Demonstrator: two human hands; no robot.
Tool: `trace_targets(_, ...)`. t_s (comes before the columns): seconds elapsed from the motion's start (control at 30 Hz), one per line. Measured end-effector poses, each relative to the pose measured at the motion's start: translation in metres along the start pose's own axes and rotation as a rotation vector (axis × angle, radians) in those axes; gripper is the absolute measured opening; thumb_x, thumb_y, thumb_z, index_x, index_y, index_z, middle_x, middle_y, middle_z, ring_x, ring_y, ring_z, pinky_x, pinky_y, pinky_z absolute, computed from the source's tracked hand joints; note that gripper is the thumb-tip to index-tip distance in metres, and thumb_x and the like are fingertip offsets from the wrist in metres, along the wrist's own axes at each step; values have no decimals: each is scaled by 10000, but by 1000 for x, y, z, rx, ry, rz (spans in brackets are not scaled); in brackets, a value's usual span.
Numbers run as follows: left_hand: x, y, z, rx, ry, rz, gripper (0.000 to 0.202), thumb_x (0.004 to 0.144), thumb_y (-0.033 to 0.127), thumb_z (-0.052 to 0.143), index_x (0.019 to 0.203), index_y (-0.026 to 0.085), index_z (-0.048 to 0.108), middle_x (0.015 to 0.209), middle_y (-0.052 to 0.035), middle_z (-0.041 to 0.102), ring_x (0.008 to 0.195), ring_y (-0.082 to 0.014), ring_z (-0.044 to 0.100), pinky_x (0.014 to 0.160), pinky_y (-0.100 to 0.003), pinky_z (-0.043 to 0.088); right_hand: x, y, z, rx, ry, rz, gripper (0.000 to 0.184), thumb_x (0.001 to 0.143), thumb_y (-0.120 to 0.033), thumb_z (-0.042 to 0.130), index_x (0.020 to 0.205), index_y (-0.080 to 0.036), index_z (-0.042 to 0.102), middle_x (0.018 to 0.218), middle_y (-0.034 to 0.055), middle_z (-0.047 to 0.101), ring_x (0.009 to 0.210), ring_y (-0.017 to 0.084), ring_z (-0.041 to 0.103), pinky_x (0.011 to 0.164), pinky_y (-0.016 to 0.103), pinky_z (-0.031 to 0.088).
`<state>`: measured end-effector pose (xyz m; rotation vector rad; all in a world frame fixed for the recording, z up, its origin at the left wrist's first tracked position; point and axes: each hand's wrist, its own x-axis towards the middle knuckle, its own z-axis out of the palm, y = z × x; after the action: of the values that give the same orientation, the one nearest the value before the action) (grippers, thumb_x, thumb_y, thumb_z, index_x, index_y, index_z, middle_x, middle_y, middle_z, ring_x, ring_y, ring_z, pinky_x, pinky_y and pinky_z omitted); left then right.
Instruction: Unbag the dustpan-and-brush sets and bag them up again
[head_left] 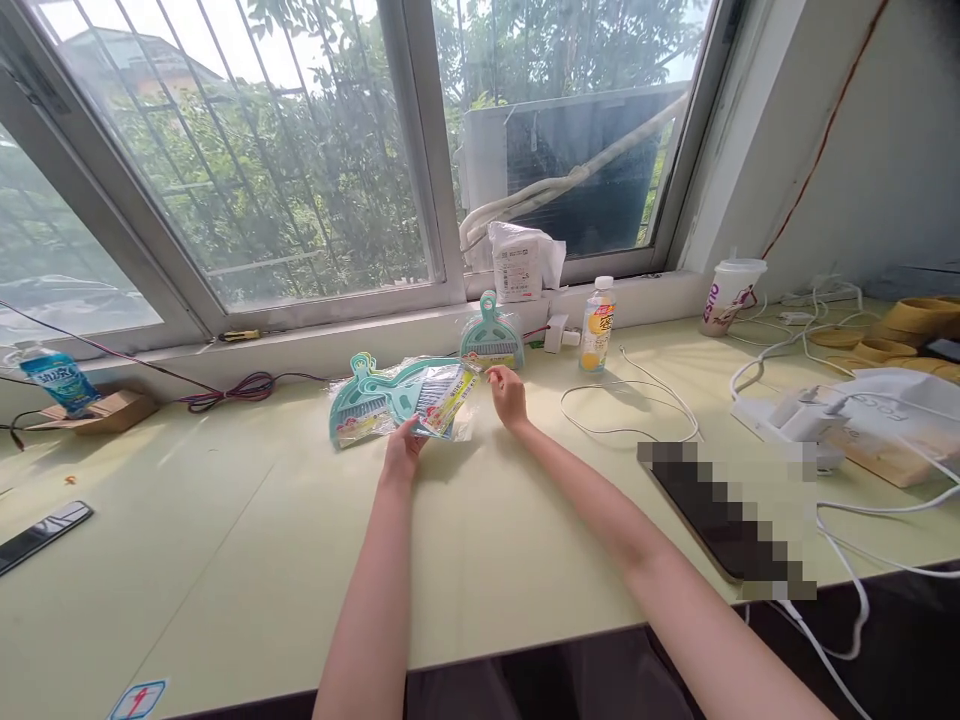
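My left hand [403, 450] is closed on the lower edge of a mint-green dustpan and brush set [409, 395] in a clear plastic bag, held tilted above the table. At the right end of that bag, my right hand [510, 395] has its fingers pinched together on the plastic edge. Behind and to the left lies another bagged dustpan set [356, 415], partly covered by the held one. A third dustpan with a brush [491, 340] leans upright against the window ledge, just beyond my right hand.
A juice bottle [598, 325], a paper cup [731, 295] and a white package [521, 262] stand along the back. Right are a dark phone-like device [712, 515], white cables and a power strip [795, 425]. Left are a blue pouch [60, 380] and a black phone [45, 535].
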<state>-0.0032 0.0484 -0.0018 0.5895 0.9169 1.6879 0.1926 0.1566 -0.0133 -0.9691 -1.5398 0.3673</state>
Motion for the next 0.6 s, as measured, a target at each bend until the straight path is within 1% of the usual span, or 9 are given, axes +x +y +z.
trace_targets(0.07,-1,0,0,1,-26,1,146,797,117,614,930,124,673,932,-62,736,836,-149,700,736,-237,571,-16,-23,-5,140,-139,53,316,922,-362,398,815,-183,636,819,54,684,765,177,625,724,293,472)
trace_targets(0.1,-1,-1,1,3,-42,0,144,796,122,619,928,122,676,936,-64,736,841,-148,699,747,-239,569,-24,-34,-8,214,-176,80,312,908,-399,436,804,-183,637,818,52,687,768,177,631,712,288,477)
trace_targets(0.13,-2,-1,1,7,-58,-2,143,794,126,624,926,121,678,941,-63,736,846,-147,698,757,-240,567,-31,-45,-12,284,-171,110,306,893,-428,467,829,-184,642,830,52,690,780,177,635,713,287,485)
trace_targets(0.2,-3,-2,3,24,-90,-8,145,790,137,638,928,130,683,956,-56,736,858,-147,696,772,-245,564,-42,-63,-22,390,-107,155,301,871,-460,509,896,-189,639,881,58,690,817,179,637,735,294,501)
trace_targets(0.27,-6,-3,6,47,-122,-14,152,786,148,651,935,143,686,979,-50,735,881,-153,693,789,-256,560,-48,-72,-31,438,-95,198,280,848,-452,549,921,-193,627,933,66,685,864,184,636,777,307,508)
trace_targets(0.33,-9,-4,8,58,-150,-15,170,785,156,656,953,149,685,1007,-49,731,910,-159,688,815,-267,555,-52,-74,-37,443,-110,297,255,812,-421,604,925,-193,604,968,75,677,908,192,634,823,327,510)
trace_targets(0.4,-13,-5,11,67,-167,-9,203,781,160,660,984,149,677,1026,-52,727,937,-163,682,843,-275,547,-55,-69,-40,463,-102,436,276,776,-391,652,950,-193,572,986,80,669,925,196,636,863,352,509)
trace_targets(0.47,-18,-5,14,104,-189,-6,258,773,176,674,1030,153,662,1043,-56,722,974,-179,674,872,-300,540,-57,-62,-42,553,-111,541,307,762,-368,674,977,-195,542,971,74,671,906,192,649,892,372,511)
trace_targets(0.6,-30,-3,18,300,-309,-60,416,772,283,704,1164,181,608,1152,-88,687,1102,-251,628,926,-400,521,-60,-49,-46,729,-132,579,282,746,-317,700,943,-202,533,966,55,682,925,186,657,918,385,521)
